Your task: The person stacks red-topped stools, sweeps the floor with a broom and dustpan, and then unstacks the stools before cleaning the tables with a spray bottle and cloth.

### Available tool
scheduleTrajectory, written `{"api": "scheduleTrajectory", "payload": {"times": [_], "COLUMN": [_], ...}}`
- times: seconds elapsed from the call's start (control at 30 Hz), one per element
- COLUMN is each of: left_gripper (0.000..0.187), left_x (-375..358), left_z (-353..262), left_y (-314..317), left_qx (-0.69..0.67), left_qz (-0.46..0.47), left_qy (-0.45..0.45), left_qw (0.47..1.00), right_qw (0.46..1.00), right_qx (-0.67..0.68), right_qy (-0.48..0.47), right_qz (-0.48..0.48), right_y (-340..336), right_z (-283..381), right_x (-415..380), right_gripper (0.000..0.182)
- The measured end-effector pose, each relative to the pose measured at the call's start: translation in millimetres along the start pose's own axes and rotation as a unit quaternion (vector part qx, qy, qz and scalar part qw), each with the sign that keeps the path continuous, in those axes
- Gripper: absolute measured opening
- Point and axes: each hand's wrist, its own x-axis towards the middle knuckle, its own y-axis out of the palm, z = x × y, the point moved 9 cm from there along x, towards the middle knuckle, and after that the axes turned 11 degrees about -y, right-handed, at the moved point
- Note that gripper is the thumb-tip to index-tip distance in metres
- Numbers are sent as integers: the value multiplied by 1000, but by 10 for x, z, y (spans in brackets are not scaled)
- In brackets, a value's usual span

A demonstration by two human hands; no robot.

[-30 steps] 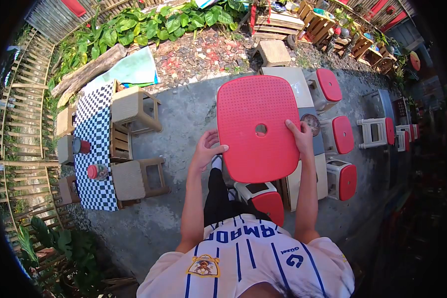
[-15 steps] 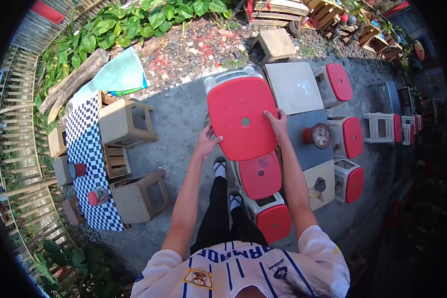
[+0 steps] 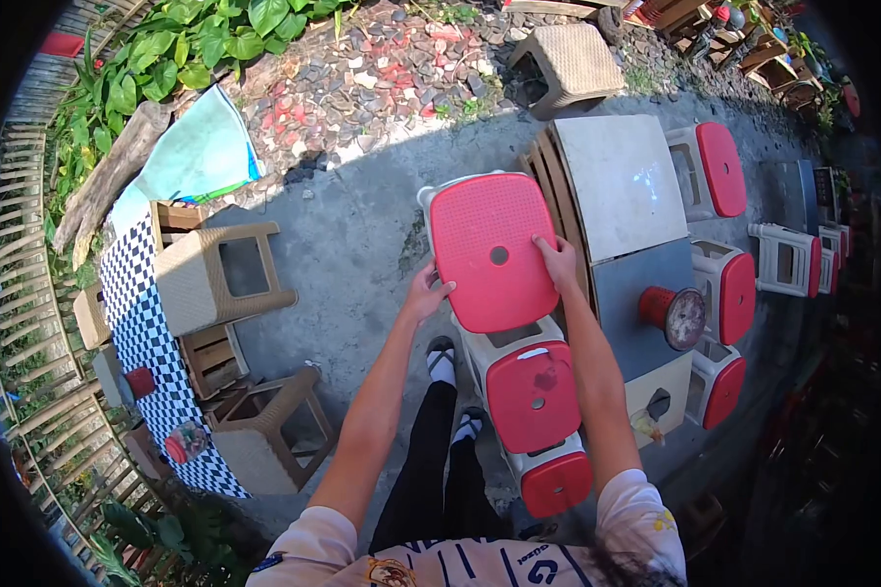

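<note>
A white stool with a red seat [image 3: 489,220] stands beside the table and is gripped at its seat edges. My left hand [image 3: 429,293] holds the lower left edge, thumb on top. On the right edge rests my right hand [image 3: 558,262], its thumb on the seat near the round hole and its other fingers hidden under the rim. Just below is a second red-topped stool [image 3: 529,411], and past it a third one [image 3: 556,481]. Whether the held stool's legs touch the ground cannot be seen.
A table with a pale top [image 3: 617,171] and grey middle section [image 3: 622,284] stands at the right, bearing a red tin [image 3: 671,313]. Red-topped stools [image 3: 722,168] line its far side. Woven stools [image 3: 206,279] flank a checkered table [image 3: 142,323] on the left.
The held red seat has lowered over its white stool frame, close to the second stool. My hands moved with it, still on its edges. The view has shifted.
</note>
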Motion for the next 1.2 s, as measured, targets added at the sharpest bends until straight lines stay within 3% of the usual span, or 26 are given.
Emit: {"api": "scheduleTrajectory", "payload": {"times": [0.17, 0.4, 0.67, 0.77, 0.8, 0.87, 0.9, 1.0, 1.2], "left_gripper": [72, 68, 66, 61, 58, 51, 48, 41, 39], "left_x": [441, 762, 788, 651, 569, 198, -23, -557, -1554], "left_z": [13, 17, 75, 115, 135, 146, 177, 371, 705], "left_y": [-107, -121, -146, -194, -179, -148, -147, -167, -196], "left_qx": [-65, -55, -33, 93, 153, 21, -43, 40, 21], "left_qz": [-5, -1, -61, -131, -159, -201, -221, -191, -224], "left_qy": [-4, -39, 74, 84, 87, 41, 19, 30, 12], "left_qw": [998, 998, 995, 983, 971, 978, 974, 980, 974], "right_qw": [997, 976, 974, 965, 958, 937, 942, 947, 976], "right_qx": [-76, -212, -219, -259, -276, -304, -291, -279, -138], "right_qy": [-3, -19, -42, -8, 40, 132, 123, -5, -102], "right_qz": [-18, -42, -33, -31, -59, -111, -112, -160, -136], "right_y": [138, 169, 174, 162, 94, 89, 113, 99, -85], "right_z": [-283, 59, 218, 59, 70, 233, 271, 462, 355], "right_x": [435, 652, 625, 627, 497, 224, 106, -438, -2080], "right_gripper": [52, 58, 58, 78, 83, 95, 92, 77, 53]}}
